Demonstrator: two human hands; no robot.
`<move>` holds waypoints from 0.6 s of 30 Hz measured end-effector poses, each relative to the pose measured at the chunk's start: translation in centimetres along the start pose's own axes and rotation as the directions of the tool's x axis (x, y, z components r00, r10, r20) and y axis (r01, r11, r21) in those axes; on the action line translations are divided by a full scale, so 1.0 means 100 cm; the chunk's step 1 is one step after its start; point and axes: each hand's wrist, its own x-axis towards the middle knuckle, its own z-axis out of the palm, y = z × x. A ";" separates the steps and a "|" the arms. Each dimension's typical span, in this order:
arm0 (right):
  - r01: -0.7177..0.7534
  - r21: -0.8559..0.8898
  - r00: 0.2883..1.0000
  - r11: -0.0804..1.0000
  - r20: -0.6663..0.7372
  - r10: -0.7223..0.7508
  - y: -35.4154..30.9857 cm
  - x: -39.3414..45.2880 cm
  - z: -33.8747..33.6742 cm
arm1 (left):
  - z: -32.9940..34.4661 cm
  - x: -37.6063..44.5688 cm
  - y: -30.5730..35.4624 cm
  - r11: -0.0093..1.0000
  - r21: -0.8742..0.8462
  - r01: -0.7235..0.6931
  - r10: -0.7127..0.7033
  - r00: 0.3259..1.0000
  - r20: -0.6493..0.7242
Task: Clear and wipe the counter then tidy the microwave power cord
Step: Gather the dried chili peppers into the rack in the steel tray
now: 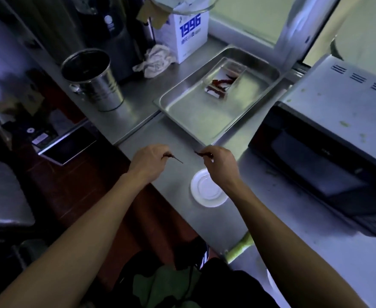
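Pinching a dried chili (175, 158) in left hand (148, 162), another (201, 154) in right hand (221, 162); tray (183, 112) straight ahead, nearer the right.

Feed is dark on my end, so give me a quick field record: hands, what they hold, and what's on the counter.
left hand: pinches a thin dark stem-like piece
right hand: pinches a small dark piece; what it is cannot be told
white plate: on counter, partly under right wrist
steel tray: holds clear box with red chillies
rag: crumpled, behind metal bucket
microwave: on the right
power cord: not identifiable
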 end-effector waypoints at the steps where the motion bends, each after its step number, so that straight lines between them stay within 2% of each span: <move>1: -0.017 0.006 1.000 1.000 -0.010 0.017 0.003 0.003 -0.004 | 0.001 0.008 0.003 1.000 -0.016 -0.008 0.008 1.000 0.016; 6: -0.115 0.009 0.992 0.993 -0.051 0.115 0.021 0.018 -0.014 | 0.011 0.047 0.010 0.997 -0.018 -0.081 0.082 0.994 0.071; 12: -0.166 0.013 0.977 0.986 -0.130 0.166 0.031 0.053 -0.008 | 0.014 0.099 0.023 0.969 -0.023 -0.245 0.246 0.966 0.083; 18: -0.249 0.006 0.941 0.968 -0.233 0.244 0.026 0.113 0.003 | 0.013 0.183 -0.007 0.949 -0.130 -0.287 0.303 0.945 0.124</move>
